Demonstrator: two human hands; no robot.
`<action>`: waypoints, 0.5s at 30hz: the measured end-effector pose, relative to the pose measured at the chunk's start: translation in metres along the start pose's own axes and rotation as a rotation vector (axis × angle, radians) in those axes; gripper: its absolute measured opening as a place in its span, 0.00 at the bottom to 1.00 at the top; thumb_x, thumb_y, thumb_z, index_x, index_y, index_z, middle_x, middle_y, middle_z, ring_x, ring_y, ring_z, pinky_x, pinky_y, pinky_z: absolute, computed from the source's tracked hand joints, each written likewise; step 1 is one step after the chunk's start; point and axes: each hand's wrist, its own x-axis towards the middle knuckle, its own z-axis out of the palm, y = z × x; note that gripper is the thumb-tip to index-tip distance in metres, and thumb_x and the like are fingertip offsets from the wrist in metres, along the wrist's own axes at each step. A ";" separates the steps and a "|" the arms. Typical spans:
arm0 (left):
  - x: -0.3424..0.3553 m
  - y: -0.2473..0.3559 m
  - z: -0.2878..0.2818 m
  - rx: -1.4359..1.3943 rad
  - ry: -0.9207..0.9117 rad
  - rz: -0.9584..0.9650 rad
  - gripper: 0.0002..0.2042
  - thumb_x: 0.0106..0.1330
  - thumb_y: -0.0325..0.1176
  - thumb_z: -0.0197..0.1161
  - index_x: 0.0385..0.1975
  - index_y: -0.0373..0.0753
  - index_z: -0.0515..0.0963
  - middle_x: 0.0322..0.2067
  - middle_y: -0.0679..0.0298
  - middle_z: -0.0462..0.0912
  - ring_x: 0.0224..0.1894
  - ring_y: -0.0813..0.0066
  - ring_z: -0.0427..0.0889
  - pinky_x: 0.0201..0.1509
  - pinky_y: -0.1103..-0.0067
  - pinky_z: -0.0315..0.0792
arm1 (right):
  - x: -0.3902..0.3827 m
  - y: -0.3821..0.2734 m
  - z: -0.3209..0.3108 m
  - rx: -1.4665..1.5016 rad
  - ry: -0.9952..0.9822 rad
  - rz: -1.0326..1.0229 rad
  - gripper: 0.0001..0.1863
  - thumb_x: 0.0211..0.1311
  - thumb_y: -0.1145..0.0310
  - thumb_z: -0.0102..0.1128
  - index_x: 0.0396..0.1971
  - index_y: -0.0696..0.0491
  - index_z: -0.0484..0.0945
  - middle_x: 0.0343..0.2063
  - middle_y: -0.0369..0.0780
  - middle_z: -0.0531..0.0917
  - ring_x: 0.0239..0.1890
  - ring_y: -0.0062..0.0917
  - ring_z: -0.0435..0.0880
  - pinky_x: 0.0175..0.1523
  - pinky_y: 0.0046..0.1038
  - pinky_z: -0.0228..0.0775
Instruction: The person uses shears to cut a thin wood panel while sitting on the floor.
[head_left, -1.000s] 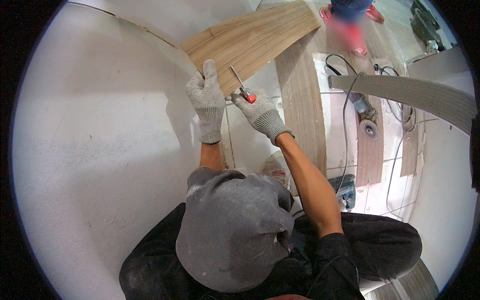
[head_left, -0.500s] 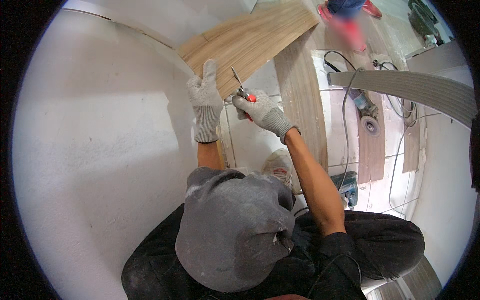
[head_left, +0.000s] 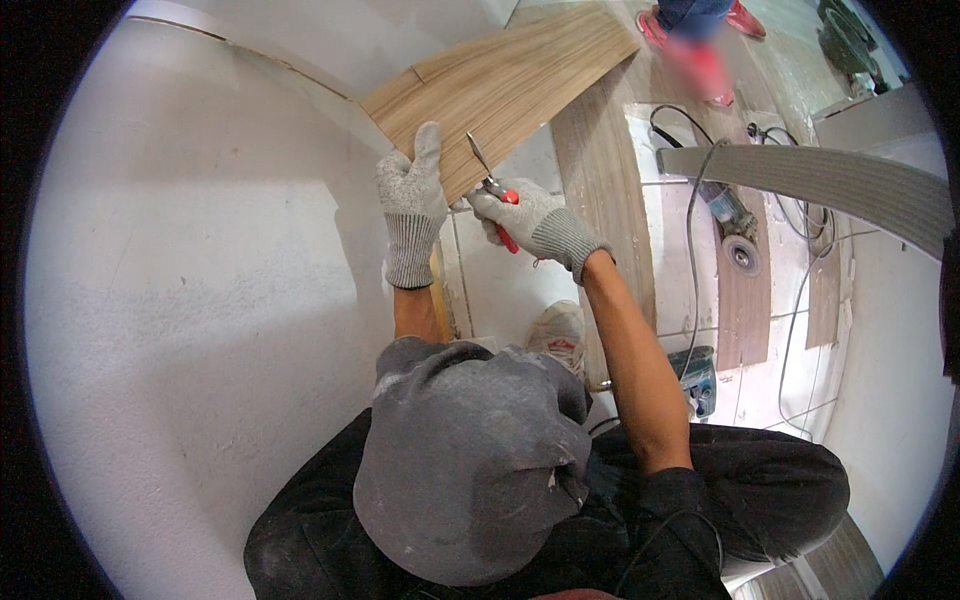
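head view: left hand [head_left: 412, 195] in grey knit glove, fingers flat, pressing light wood-grain plank [head_left: 500, 85] against white wall [head_left: 200, 300]. right hand [head_left: 525, 220], gloved, clenched around red-handled utility knife [head_left: 492, 185], blade tip on plank's lower edge. grey angle grinder [head_left: 735, 235] on tiled floor [head_left: 500, 290] beyond.

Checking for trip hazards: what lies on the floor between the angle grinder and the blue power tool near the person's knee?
In the head view, between grinder and blue tool lie cable and a plank.
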 end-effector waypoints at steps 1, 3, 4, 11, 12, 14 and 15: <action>0.001 -0.001 -0.001 -0.001 -0.001 -0.022 0.27 0.74 0.50 0.68 0.19 0.31 0.76 0.20 0.60 0.81 0.21 0.78 0.78 0.23 0.73 0.73 | -0.002 -0.003 0.001 -0.089 0.018 -0.022 0.30 0.74 0.40 0.51 0.34 0.54 0.85 0.24 0.44 0.84 0.28 0.33 0.84 0.38 0.39 0.75; 0.002 -0.003 -0.004 -0.002 -0.001 -0.065 0.28 0.74 0.50 0.67 0.17 0.31 0.76 0.19 0.60 0.81 0.20 0.79 0.77 0.24 0.72 0.72 | -0.006 -0.011 0.004 -0.192 0.054 -0.025 0.29 0.74 0.40 0.53 0.36 0.53 0.87 0.25 0.46 0.85 0.29 0.34 0.86 0.39 0.40 0.76; 0.001 0.002 -0.002 0.002 -0.014 -0.053 0.27 0.74 0.49 0.67 0.19 0.31 0.76 0.19 0.60 0.81 0.21 0.79 0.77 0.24 0.73 0.73 | -0.009 -0.013 0.002 -0.208 0.082 0.001 0.28 0.74 0.40 0.55 0.37 0.53 0.88 0.25 0.47 0.85 0.30 0.35 0.86 0.40 0.40 0.77; -0.010 0.017 0.011 -0.133 -0.010 -0.146 0.22 0.74 0.49 0.67 0.31 0.31 0.81 0.24 0.63 0.82 0.28 0.79 0.82 0.27 0.76 0.76 | -0.009 -0.007 0.000 -0.184 0.192 0.201 0.30 0.73 0.39 0.56 0.41 0.55 0.86 0.28 0.50 0.85 0.31 0.37 0.88 0.43 0.42 0.79; -0.011 0.015 0.014 -0.163 -0.026 -0.133 0.22 0.74 0.49 0.67 0.33 0.31 0.82 0.27 0.64 0.82 0.30 0.79 0.82 0.29 0.76 0.77 | -0.008 0.000 0.000 -0.202 0.227 0.203 0.30 0.73 0.39 0.57 0.41 0.55 0.86 0.28 0.50 0.86 0.31 0.37 0.88 0.43 0.42 0.79; -0.015 0.012 0.015 -0.202 -0.023 -0.110 0.22 0.75 0.49 0.66 0.33 0.31 0.82 0.22 0.62 0.82 0.22 0.78 0.81 0.21 0.77 0.73 | -0.018 0.001 0.001 0.053 0.275 0.116 0.27 0.75 0.43 0.55 0.39 0.56 0.84 0.23 0.42 0.83 0.25 0.26 0.84 0.34 0.32 0.77; -0.016 0.011 0.016 -0.222 -0.022 -0.098 0.21 0.75 0.48 0.66 0.32 0.31 0.82 0.19 0.61 0.82 0.18 0.77 0.81 0.17 0.77 0.71 | -0.022 0.002 0.001 0.180 0.297 0.072 0.26 0.76 0.45 0.54 0.38 0.56 0.84 0.20 0.38 0.82 0.23 0.21 0.82 0.29 0.28 0.76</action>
